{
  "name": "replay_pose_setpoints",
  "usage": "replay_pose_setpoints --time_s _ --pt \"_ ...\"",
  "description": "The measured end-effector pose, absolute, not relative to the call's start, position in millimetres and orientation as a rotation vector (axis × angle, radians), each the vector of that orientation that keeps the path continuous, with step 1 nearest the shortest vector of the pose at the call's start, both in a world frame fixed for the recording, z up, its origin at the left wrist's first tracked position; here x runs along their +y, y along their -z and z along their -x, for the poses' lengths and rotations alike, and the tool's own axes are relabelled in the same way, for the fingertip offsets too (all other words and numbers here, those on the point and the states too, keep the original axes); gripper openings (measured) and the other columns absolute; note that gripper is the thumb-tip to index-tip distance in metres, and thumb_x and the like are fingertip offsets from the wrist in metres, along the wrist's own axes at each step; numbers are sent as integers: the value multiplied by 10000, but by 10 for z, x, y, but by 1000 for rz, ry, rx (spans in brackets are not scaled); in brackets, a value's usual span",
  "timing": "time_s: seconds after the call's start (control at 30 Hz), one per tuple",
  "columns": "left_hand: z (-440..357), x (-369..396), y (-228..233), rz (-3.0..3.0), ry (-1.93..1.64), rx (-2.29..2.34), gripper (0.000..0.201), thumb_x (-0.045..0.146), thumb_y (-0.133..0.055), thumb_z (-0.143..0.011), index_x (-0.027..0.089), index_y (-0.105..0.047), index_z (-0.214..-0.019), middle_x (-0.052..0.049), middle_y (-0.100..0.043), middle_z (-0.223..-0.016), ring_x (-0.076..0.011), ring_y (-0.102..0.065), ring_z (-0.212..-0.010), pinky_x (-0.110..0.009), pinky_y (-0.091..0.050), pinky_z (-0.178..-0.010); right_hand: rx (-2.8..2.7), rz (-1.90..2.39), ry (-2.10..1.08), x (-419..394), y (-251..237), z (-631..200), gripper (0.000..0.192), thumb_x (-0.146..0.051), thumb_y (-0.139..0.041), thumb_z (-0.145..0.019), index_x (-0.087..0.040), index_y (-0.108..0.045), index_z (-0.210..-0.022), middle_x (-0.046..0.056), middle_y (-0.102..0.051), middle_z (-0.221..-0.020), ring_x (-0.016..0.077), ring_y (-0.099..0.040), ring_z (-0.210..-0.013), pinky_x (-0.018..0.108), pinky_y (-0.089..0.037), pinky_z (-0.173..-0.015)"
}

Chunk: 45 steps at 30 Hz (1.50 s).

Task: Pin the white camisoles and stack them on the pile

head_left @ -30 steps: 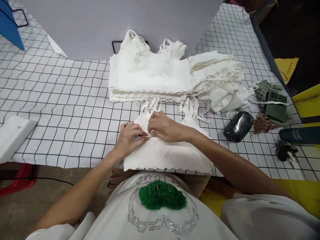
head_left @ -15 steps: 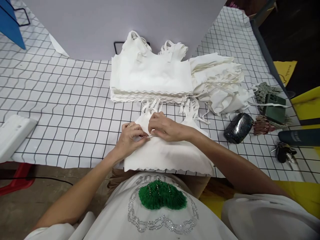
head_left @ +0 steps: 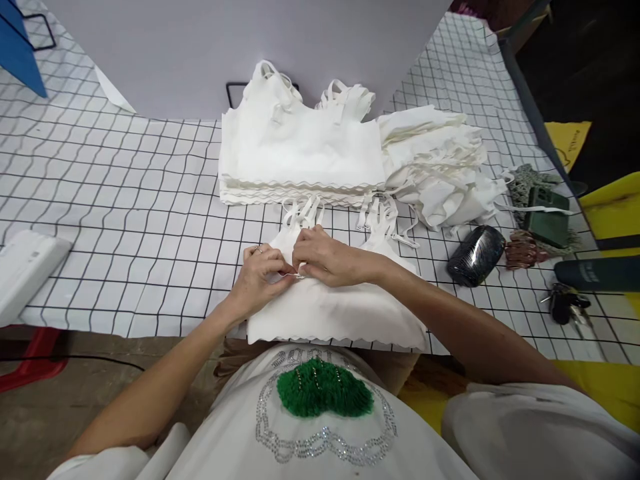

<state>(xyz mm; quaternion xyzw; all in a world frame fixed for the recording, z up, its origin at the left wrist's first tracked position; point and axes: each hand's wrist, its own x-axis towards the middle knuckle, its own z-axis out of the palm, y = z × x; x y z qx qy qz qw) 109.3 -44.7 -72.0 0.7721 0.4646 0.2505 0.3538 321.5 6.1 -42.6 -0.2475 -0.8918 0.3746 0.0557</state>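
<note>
A white strappy top (head_left: 335, 313), perhaps a camisole or bra top, lies flat at the table's near edge, its straps pointing away from me. My left hand (head_left: 263, 277) is closed, thumb and fingers pinching the top's upper edge on the left side. Right beside it, my right hand (head_left: 325, 257) bends its fingers down onto the same edge, also closed on the fabric. A thin strip of the edge shows between the two hands. The fingertips of the right hand are partly hidden.
Behind lies a neat stack of white tops (head_left: 305, 147), and right of it a loose pile of white garments (head_left: 435, 167). Further right are a black shiny case (head_left: 477, 256), a green phone (head_left: 547, 217), keys (head_left: 567, 305) and a dark bottle (head_left: 597, 274). A white box (head_left: 33, 270) sits left.
Both hands stay at the same edge of the top. My right hand has shifted very slightly left and its fingers have moved a little on the fabric.
</note>
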Motion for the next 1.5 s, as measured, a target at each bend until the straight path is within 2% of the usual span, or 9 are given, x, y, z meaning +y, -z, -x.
replay_pose_setpoints --time_s 0.33,0.57,1.13,1.33,1.5 --pt "-1100 -452 744 -2018 -668 1208 116 275 -735 -854 222 -723 -752 34 -664 -717 -175 -553 -799 -384 -314 -872 -2769 805 -1140 81 378 -3221 180 -123 -407 -930 -175 -555 -841 50 -571 -828 220 -447 -942 499 -296 -957" --pt "-1104 -446 719 -2004 -665 1195 112 269 -737 -847 226 -722 -745 34 -672 -725 -175 -558 -798 -390 -314 -880 -2796 829 -988 108 369 -3212 175 -115 -408 -933 -169 -538 -828 59 -592 -848 230 -450 -950 485 -296 -923" --pt "-1088 -448 748 -2010 -672 1187 111 282 -728 -858 227 -703 -765 40 -656 -724 -179 -547 -805 -383 -314 -859 -2733 741 -1029 82 413 -3191 164 -104 -424 -923 -177 -553 -854 45 -578 -838 216 -441 -936 444 -281 -896" --pt "-1095 -446 740 -1960 -703 1187 230 313 -669 -883 201 -616 -689 33 -634 -714 -167 -546 -773 -386 -321 -886 -2639 771 -875 -57 553 -3117 154 -83 -431 -914 -186 -527 -849 44 -557 -802 224 -424 -906 402 -308 -838" --pt "-1091 -434 731 -1904 -688 1219 336 378 -637 -889 193 -545 -624 31 -576 -656 -163 -540 -748 -395 -335 -918 -2496 834 -838 -156 654 -3069 118 -170 -484 -967 -188 -568 -886 42 -564 -800 237 -441 -938 434 -314 -898"
